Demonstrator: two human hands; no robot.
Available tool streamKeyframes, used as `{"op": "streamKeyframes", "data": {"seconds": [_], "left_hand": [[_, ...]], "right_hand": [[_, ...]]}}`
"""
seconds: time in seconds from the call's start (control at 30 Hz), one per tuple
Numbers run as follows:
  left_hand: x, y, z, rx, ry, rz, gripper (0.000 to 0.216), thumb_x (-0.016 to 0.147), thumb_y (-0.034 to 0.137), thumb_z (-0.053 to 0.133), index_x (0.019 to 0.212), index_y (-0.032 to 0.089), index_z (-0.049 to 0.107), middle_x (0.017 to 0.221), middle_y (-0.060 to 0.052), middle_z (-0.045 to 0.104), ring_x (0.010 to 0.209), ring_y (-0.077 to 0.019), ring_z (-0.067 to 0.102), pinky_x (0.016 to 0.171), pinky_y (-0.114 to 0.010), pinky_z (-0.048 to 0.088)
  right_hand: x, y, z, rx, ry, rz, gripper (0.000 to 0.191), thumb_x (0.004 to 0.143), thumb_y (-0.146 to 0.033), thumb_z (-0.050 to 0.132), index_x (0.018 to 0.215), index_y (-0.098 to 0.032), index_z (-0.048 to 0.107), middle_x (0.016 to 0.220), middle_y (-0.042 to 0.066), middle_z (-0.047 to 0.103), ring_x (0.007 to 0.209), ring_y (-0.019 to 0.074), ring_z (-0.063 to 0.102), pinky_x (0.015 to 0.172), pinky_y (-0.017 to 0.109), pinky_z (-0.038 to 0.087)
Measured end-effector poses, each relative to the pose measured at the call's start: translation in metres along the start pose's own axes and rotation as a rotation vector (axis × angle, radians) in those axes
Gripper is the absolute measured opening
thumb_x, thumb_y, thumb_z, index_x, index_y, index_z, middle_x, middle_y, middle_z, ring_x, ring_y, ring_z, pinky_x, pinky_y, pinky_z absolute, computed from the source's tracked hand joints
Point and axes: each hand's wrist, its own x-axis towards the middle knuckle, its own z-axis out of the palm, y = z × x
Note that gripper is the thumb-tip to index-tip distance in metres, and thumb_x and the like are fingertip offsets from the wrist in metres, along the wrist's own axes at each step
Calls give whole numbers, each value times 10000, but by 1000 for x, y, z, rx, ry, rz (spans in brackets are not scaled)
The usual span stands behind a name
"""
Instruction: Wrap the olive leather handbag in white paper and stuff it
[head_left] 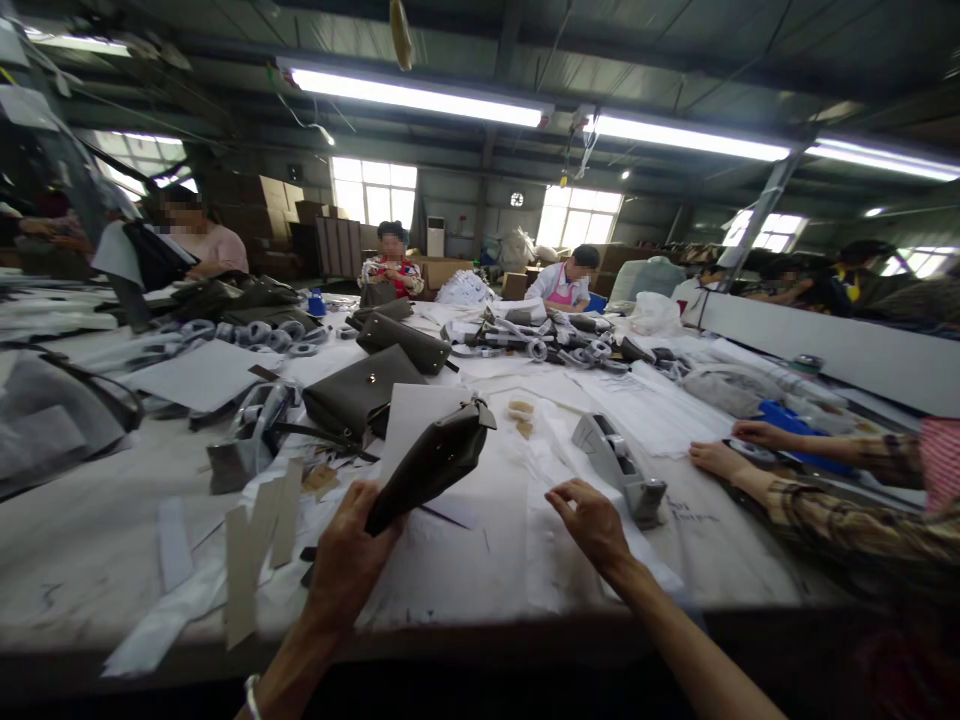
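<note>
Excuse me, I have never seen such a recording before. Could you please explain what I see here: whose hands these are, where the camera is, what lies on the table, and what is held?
There is one picture, taken by a camera worn on a person's head, looking forward and down. The two bare arms coming from the bottom edge belong to that person. The left hand grips a dark olive leather purse piece, lifted off the table. The right hand is open, its fingers resting on white wrapping paper.

On the long white worktable lie finished dark olive handbags, pale card strips and a grey metal tape dispenser. The hands in a checked sleeve at the right belong to a co-worker. More people sit at work farther back.
</note>
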Motion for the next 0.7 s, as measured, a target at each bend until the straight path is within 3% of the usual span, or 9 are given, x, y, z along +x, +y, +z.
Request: {"op": "streamKeyframes", "data": {"seconds": [0.1,0.2,0.3,0.4,0.53,0.7], "left_hand": [[-1,-1,2,-4,23,24,136,865,355,557,876,220,550,827,4,560,746,-185,598,661,-277,469],[-1,-1,3,-4,48,41,119,865,339,557,877,220,552,832,5,568,755,-184,610,667,-274,477],[-2,-2,5,1,55,34,133,867,353,567,874,221,556,825,7,567,742,-182,608,661,-270,483],[-3,-4,6,1,72,40,155,876,376,564,889,222,560,821,7,571,736,-180,612,654,-265,490],[-4,-6,7,-1,62,36,154,885,376,558,903,223,562,813,9,578,734,-178,620,646,-258,497],[-3,-7,7,21,106,49,170,884,380,552,930,219,581,854,-4,605,784,-192,638,688,-272,512]], "right_hand": [[24,-1,-2,-171,72,-53,209,884,-230,571,1047,-172,689,1062,92,689,1015,260,610,894,359,443],[47,-12,5,-246,40,-113,287,905,-202,535,1174,-179,633,1153,94,662,1093,237,580,944,334,425],[69,-29,20,-301,-117,-86,256,935,-249,501,1140,-194,644,1138,88,669,1077,204,600,923,288,436],[88,-37,41,-369,-218,14,221,849,-201,595,1039,-123,675,1059,153,686,973,251,650,789,305,479],[103,-24,60,-415,-230,103,207,837,-96,532,978,-73,682,1011,200,688,957,284,660,713,311,467],[100,0,49,-400,-230,75,241,909,-151,445,976,-133,676,983,136,704,921,229,660,735,288,443]]}}
